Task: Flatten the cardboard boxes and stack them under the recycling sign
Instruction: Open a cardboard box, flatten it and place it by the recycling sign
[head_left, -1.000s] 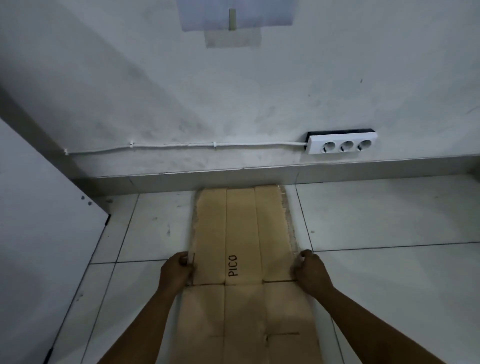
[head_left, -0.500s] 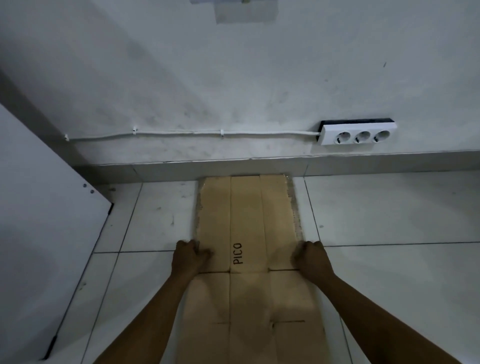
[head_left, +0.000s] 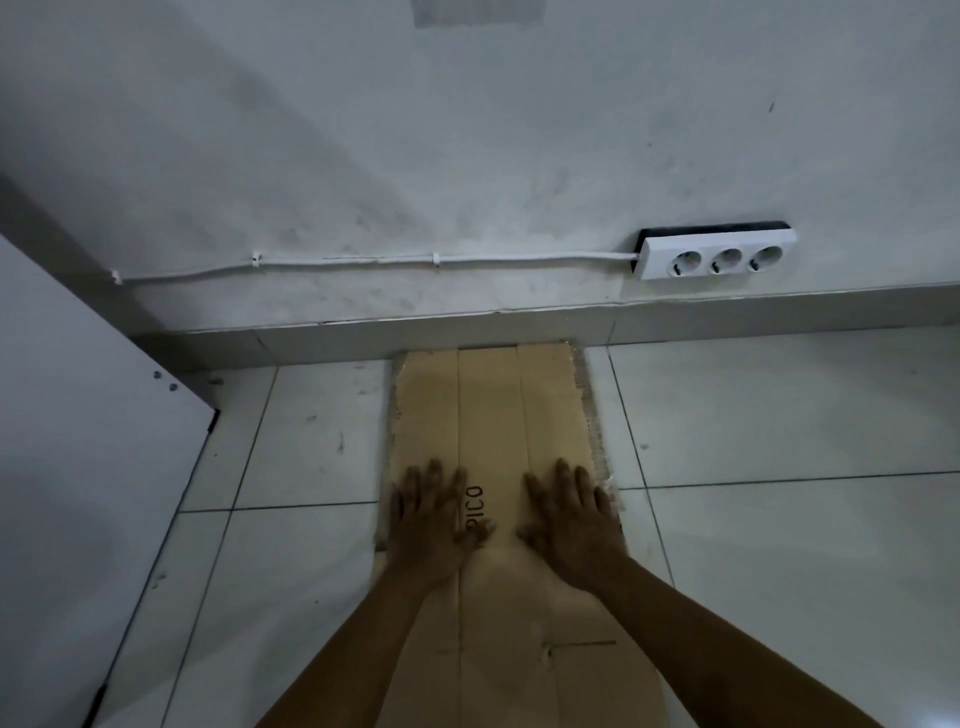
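Both hands are laid flat on the cardboard. The left hand (head_left: 434, 525) is spread wide, with its fingers straight and pointing toward the wall. Nothing is gripped by it; the palm is only pressed down on the left part of the sheet, beside the printed word PICO (head_left: 475, 506). The right hand (head_left: 571, 519) is spread the same way on the right part of the sheet, near its frayed right edge. Nothing is held in it either. The two hands are set side by side with a strip of bare cardboard between them.

The flattened cardboard box (head_left: 488, 410) is lying on the tiled floor (head_left: 779, 415). Its far end is pushed up against the bottom of the wall (head_left: 467, 156). Long fold lines can be seen running along it.

The step in hand looks like the pressing down, so that the sheet is made to lie flat in its place. A grey patch (head_left: 478, 13) is seen at the very top of the wall; it may be part of the recycling sign, but that cannot be told for sure.

Next, the hands would likely need to be lifted off, and another box would need to be fetched and laid on top.

A white power strip (head_left: 717, 257) with three sockets is fixed low on the wall to the right, and a white cable (head_left: 363, 261) is run along the wall to it. A white panel (head_left: 78, 441) is seen at the left.
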